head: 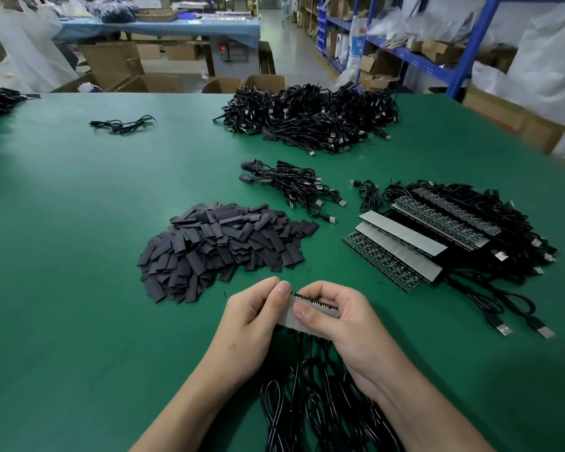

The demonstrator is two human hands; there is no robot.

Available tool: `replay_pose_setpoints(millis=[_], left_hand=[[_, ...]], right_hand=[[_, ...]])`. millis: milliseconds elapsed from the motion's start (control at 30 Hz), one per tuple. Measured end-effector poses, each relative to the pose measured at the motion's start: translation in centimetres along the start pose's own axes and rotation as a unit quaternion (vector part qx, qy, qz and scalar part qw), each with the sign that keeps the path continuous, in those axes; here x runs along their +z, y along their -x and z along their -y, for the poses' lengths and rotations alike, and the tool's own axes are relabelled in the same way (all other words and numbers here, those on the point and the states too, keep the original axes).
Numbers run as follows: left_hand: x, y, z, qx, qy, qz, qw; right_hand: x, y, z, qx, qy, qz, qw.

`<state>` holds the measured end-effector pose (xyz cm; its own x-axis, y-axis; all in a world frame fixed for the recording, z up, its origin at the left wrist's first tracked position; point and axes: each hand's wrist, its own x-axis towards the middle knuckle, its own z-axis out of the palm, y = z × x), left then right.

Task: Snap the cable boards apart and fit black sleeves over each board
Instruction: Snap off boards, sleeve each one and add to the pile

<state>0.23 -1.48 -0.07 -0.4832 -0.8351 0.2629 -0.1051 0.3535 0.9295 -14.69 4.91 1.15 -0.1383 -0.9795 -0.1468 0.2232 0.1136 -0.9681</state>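
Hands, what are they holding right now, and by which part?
One strip of cable boards is held: the left hand pinches its left end, the right hand grips the rest, thumb on the grey face.

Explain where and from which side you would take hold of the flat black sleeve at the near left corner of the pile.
Probably pinch the sleeve by its free short end, thumb above and finger below, coming from the near left. It lies flat and juts from the pile onto the green mat, so that end is exposed while the other sleeves crowd its far end.
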Motion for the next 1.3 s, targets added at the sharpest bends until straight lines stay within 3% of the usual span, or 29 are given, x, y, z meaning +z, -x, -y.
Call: replay_pose_setpoints(millis=[733, 800, 867, 967, 1033, 1067, 1167, 1300], left_hand=[[0.2, 0.2, -0.3, -0.037, 0.022, 0.008, 0.999], [0.2, 0.1, -0.3, -0.020, -0.009, -0.008, 1.000], [0.0, 0.1, -0.1, 0.007, -0.049, -0.023, 0.999], [-0.5, -0.1, 0.3, 0.056, -0.129, -0.050, 0.989], [-0.7, -0.1, 0.5, 0.082, -0.166, -0.065, 0.981], [-0.7, -0.1, 0.6, 0.090, -0.173, -0.072, 0.978], [-0.5, -0.1, 0.4, 0.103, -0.162, -0.096, 0.977], [-0.6, -0.2, -0.3, 0.102, -0.086, -0.101, 0.986]], right_hand=[[-0.6, -0.6, -0.4, 0.051, -0.062, 0.029, 0.996], [-1.1, -0.6, -0.1, 0.031, 0.008, 0.014, 0.999], [-2.0, -0.6, 0.2, -0.010, 0.153, -0.021, 0.988], [-2.8, -0.6, 0.3, -0.114, 0.403, -0.088, 0.904], [-2.4, -0.6, 0.3, -0.176, 0.468, -0.094, 0.861], [-2.1, -0.5, 0.2, -0.193, 0.471, -0.078, 0.857], [-0.9, -0.2, -0.2, -0.205, 0.464, -0.006, 0.862], [0.2, 0.1, -0.6, -0.147, 0.324, -0.002, 0.934]])
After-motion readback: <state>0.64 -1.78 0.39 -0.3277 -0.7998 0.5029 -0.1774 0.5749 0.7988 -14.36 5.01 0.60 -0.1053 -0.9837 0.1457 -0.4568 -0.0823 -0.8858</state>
